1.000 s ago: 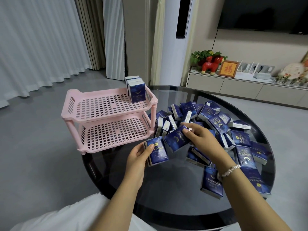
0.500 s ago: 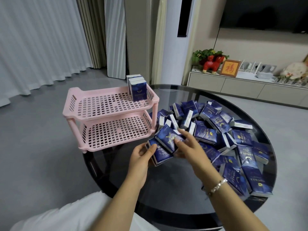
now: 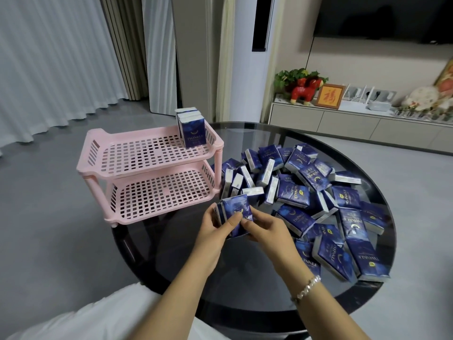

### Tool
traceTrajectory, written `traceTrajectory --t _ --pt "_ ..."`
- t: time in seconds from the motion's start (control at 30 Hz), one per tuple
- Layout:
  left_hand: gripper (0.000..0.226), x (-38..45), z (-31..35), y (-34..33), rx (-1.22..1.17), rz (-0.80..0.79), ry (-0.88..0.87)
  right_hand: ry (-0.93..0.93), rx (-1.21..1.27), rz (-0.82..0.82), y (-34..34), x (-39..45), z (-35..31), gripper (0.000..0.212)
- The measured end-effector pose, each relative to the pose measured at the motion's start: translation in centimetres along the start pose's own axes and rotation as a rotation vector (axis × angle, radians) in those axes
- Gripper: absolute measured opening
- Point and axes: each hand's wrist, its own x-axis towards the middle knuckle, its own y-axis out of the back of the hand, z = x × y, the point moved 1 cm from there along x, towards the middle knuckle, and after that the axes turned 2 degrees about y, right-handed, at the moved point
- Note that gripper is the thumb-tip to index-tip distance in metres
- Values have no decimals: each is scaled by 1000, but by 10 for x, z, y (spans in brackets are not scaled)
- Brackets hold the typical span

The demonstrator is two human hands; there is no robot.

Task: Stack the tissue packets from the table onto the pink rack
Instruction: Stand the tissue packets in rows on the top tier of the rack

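Tissue packets [image 3: 236,217], two at least, stood pressed together near the tabletop's [image 3: 186,246] front-left edge, gripped by both the left hand [image 3: 213,231] and the right hand [image 3: 266,230]. Three more [image 3: 191,127] stood upright at the back-right corner of the pink rack's [image 3: 147,153] upper tier. A pile of several dozen [image 3: 318,197] covered the tabletop's right half.

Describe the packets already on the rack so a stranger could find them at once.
Start at the pink rack on the round table's left edge. In its top tier's far right corner stand upright blue packets, the only ones off the table pile.
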Motion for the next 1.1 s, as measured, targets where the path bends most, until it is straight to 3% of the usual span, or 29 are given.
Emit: traceTrajectory --t 0.13,0.27,0.33,0.4,0.6,0.7,0.9,1.1 --pt "32 4 3 -11 12 -16 1 47 -115 -18 19 4 -9 28" --pt "30 11 7 -17 21 -9 17 211 -653 343 63 28 -17 29" --pt "27 14 6 -18 16 -3 31 251 -937 402 83 43 -17 35" --pt "30 15 3 -20 18 -1 40 216 -1126 332 97 56 -19 45" --pt "31 14 3 -20 30 10 47 119 -1358 58 99 76 -23 54" --pt "33 12 3 -19 44 17 46 103 -1266 66 100 79 -22 52" --pt "44 6 7 -16 41 17 11 156 -773 201 98 61 -25 33" --pt "36 -3 13 -14 28 20 -17 77 -144 55 75 35 -32 9"
